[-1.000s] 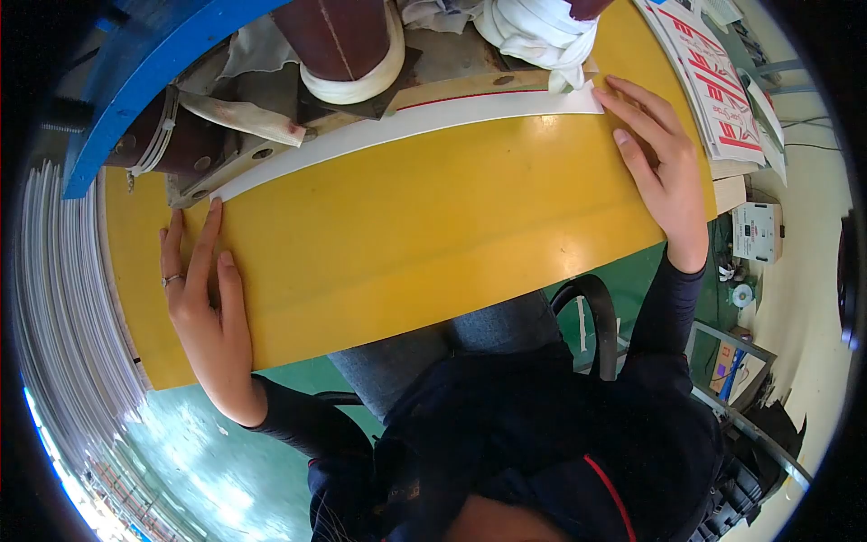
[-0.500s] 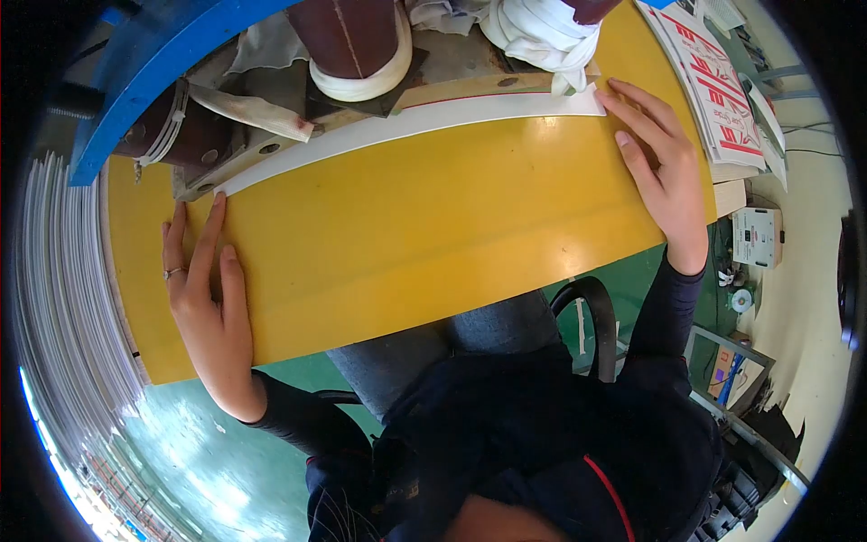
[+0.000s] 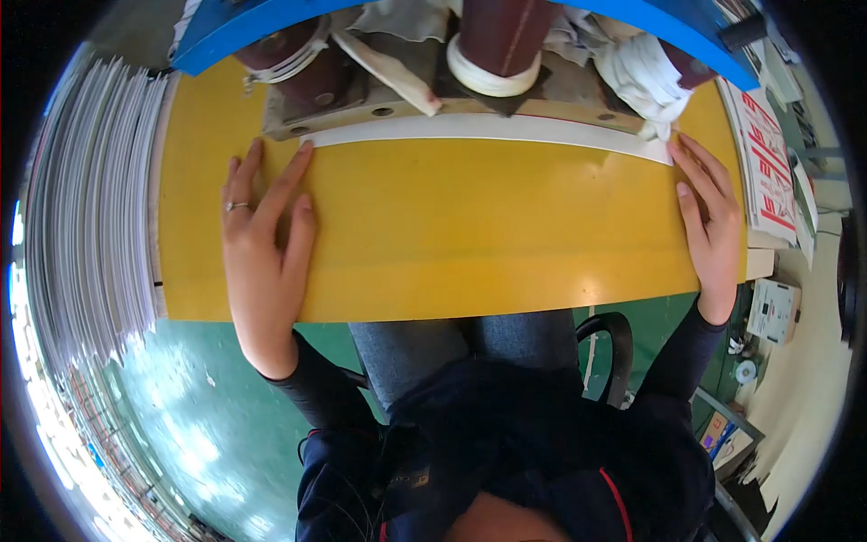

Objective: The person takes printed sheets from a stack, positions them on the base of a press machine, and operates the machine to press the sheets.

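Observation:
A long white strip, its edge looking like paper [image 3: 506, 129], lies along the far side of the yellow table [image 3: 470, 226], against a metal bar [image 3: 406, 117]. At the strip's left end rests the index fingertip of my left hand [image 3: 265, 230], a ring on one finger and the fingers apart. My right hand [image 3: 711, 212] touches the right end with its fingertips, its fingers stretched out too. Neither hand grasps anything. Most of the strip's depth is hidden under the bar.
Above the bar stand dark red cylinders, one with a white ring [image 3: 494, 72], another wrapped in white cloth [image 3: 643, 81]. A blue curved frame [image 3: 623, 14] arches over them. A tall stack of sheets [image 3: 95, 199] stands left; red-printed packs [image 3: 763, 163] lie right.
The whole view has turned and shifted, so the table edge now looks nearly level. Both hands stay at the two ends of the white strip.

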A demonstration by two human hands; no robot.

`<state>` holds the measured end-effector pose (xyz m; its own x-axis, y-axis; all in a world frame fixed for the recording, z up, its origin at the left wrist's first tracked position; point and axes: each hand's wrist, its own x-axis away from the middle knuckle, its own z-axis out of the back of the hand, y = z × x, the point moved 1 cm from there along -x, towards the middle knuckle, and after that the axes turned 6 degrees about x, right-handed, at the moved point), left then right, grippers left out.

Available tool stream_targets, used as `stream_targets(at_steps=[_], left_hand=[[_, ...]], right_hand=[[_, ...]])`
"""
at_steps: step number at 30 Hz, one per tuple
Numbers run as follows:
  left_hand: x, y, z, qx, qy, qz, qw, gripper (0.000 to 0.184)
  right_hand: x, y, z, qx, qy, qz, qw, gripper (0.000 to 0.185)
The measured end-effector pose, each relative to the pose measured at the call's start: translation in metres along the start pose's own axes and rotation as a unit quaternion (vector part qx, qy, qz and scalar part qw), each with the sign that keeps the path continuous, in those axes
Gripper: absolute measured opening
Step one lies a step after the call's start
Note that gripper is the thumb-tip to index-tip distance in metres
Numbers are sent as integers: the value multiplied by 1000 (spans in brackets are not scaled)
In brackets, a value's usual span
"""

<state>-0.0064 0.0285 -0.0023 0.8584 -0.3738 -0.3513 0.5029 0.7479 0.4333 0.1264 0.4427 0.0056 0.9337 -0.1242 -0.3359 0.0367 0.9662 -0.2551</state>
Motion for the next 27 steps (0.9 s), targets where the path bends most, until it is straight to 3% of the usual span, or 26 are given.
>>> stream_targets(at_steps=[9, 12, 17, 27], left_hand=[[0, 2, 0, 2, -2, 9, 1000, 41], [0, 1, 1, -4, -6, 5, 1000, 41], [2, 2, 2, 1, -1, -1, 1000, 42], [9, -2, -3, 10, 71, -28, 997, 39]], right_hand=[[1, 1, 2, 2, -35, -11, 999, 41], [4, 1, -2, 88, -15, 1, 996, 46], [12, 4, -3, 70, -51, -30, 996, 51], [18, 23, -6, 8, -26, -24, 999, 52]])
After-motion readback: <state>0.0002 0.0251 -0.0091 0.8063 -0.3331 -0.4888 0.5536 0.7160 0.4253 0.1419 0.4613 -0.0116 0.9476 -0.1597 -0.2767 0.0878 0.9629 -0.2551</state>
